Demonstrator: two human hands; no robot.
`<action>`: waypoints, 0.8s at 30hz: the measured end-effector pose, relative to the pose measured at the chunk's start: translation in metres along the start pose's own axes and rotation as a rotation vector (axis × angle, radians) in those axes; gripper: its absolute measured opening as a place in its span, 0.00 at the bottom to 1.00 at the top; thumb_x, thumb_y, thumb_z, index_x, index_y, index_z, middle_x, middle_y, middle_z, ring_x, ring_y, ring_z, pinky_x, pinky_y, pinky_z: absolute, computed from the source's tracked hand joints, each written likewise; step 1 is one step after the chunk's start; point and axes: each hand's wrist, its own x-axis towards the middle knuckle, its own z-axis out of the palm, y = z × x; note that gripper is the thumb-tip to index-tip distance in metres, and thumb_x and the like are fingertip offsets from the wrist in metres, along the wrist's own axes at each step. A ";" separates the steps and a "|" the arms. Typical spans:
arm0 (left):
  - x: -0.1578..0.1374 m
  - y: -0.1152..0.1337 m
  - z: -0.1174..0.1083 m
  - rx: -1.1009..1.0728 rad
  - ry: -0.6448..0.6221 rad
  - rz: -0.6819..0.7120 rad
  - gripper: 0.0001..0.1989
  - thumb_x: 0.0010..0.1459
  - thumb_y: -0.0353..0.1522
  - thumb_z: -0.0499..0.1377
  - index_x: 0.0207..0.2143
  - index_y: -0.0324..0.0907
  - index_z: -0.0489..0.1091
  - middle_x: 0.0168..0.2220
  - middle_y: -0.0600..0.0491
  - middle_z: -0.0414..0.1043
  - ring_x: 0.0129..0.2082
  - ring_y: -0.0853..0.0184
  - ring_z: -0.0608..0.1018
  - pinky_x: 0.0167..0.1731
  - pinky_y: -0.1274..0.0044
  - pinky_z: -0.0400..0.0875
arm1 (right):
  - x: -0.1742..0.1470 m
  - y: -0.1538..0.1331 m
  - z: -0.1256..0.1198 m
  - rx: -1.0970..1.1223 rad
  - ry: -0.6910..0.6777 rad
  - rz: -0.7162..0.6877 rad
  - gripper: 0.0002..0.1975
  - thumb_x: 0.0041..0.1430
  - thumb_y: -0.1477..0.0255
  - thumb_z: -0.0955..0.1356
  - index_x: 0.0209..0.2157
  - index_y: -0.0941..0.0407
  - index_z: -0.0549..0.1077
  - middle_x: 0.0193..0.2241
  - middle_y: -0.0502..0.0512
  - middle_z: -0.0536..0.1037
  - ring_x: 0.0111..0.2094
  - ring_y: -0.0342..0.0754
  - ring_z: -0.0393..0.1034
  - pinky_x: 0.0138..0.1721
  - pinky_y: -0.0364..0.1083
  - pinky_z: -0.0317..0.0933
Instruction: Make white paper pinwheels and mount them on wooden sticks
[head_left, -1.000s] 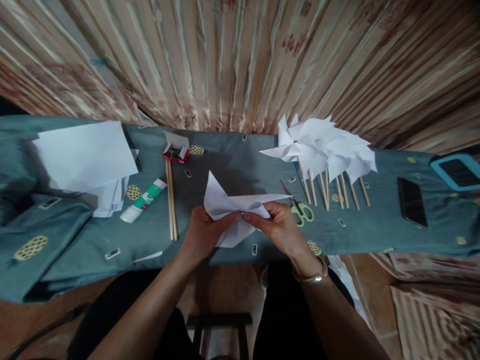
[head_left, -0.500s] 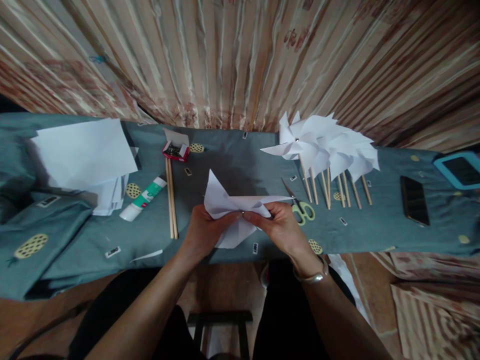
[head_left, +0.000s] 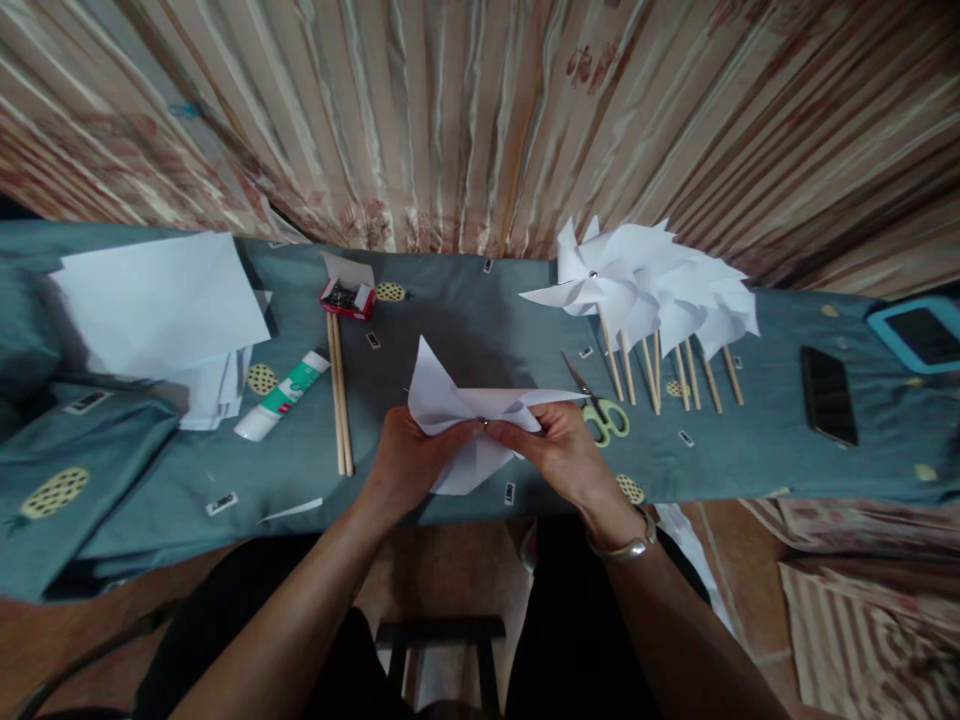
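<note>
Two hands, a left hand (head_left: 401, 460) and a right hand (head_left: 566, 450), are clamped on one folded white paper (head_left: 465, 403), thumbs meeting at one small metal pin (head_left: 485, 425) in its middle. One bangle (head_left: 631, 548) circles the right wrist. The paper is just left of the one pair of green-handled scissors (head_left: 606, 422), its pointed right tip reaching over them in this view.

Beyond the scissors and to their right lies a row of white pinwheels (head_left: 637, 270); eight sticks (head_left: 690, 375) show below them, but the overlapping blades hide how many pinwheels there are. Farther right of the scissors are one dark phone (head_left: 829, 395) and one blue-framed device (head_left: 919, 335).

Well left of the scissors, past the paper, lie two loose sticks (head_left: 340, 400), one open red box (head_left: 347, 290) of metal pieces too small to count, one glue stick (head_left: 283, 397), one thin paper strip (head_left: 292, 510) and several white sheets (head_left: 161, 300), their number unclear.
</note>
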 end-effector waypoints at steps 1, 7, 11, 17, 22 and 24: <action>0.000 0.000 0.000 0.005 0.004 -0.001 0.12 0.41 0.35 0.69 0.27 0.34 0.79 0.29 0.47 0.81 0.26 0.63 0.79 0.27 0.76 0.75 | 0.000 0.000 0.000 0.003 -0.001 0.000 0.17 0.40 0.57 0.78 0.23 0.56 0.79 0.21 0.49 0.76 0.22 0.41 0.64 0.25 0.42 0.59; 0.001 -0.005 0.000 0.006 0.020 0.003 0.12 0.41 0.36 0.69 0.27 0.35 0.79 0.28 0.48 0.80 0.26 0.63 0.79 0.26 0.76 0.75 | 0.001 -0.001 0.000 0.014 0.031 -0.028 0.15 0.40 0.59 0.78 0.22 0.56 0.79 0.20 0.47 0.75 0.21 0.41 0.63 0.24 0.42 0.59; 0.003 -0.005 0.000 -0.011 0.015 0.015 0.11 0.40 0.34 0.69 0.27 0.35 0.79 0.28 0.48 0.81 0.26 0.63 0.80 0.26 0.76 0.76 | 0.000 -0.002 -0.002 -0.001 0.036 -0.052 0.11 0.42 0.63 0.77 0.26 0.55 0.80 0.21 0.48 0.77 0.22 0.41 0.65 0.25 0.42 0.61; 0.001 -0.006 0.000 -0.063 -0.001 0.009 0.10 0.40 0.32 0.69 0.27 0.36 0.79 0.27 0.50 0.81 0.25 0.64 0.80 0.27 0.76 0.77 | 0.000 -0.001 -0.004 -0.024 0.002 -0.049 0.10 0.44 0.64 0.76 0.27 0.55 0.80 0.23 0.48 0.78 0.24 0.43 0.67 0.28 0.44 0.63; -0.001 -0.008 -0.001 -0.060 -0.029 0.008 0.11 0.42 0.33 0.69 0.29 0.36 0.79 0.28 0.50 0.81 0.26 0.64 0.81 0.28 0.75 0.77 | 0.000 -0.001 -0.005 -0.056 -0.018 -0.051 0.11 0.46 0.63 0.76 0.29 0.55 0.80 0.24 0.49 0.78 0.25 0.43 0.68 0.29 0.44 0.64; -0.001 -0.009 -0.001 -0.046 -0.033 0.017 0.11 0.43 0.34 0.69 0.29 0.36 0.79 0.28 0.50 0.81 0.26 0.64 0.81 0.28 0.75 0.77 | 0.000 -0.001 -0.005 -0.048 -0.029 -0.050 0.11 0.46 0.62 0.76 0.29 0.55 0.79 0.24 0.49 0.79 0.26 0.43 0.68 0.29 0.44 0.64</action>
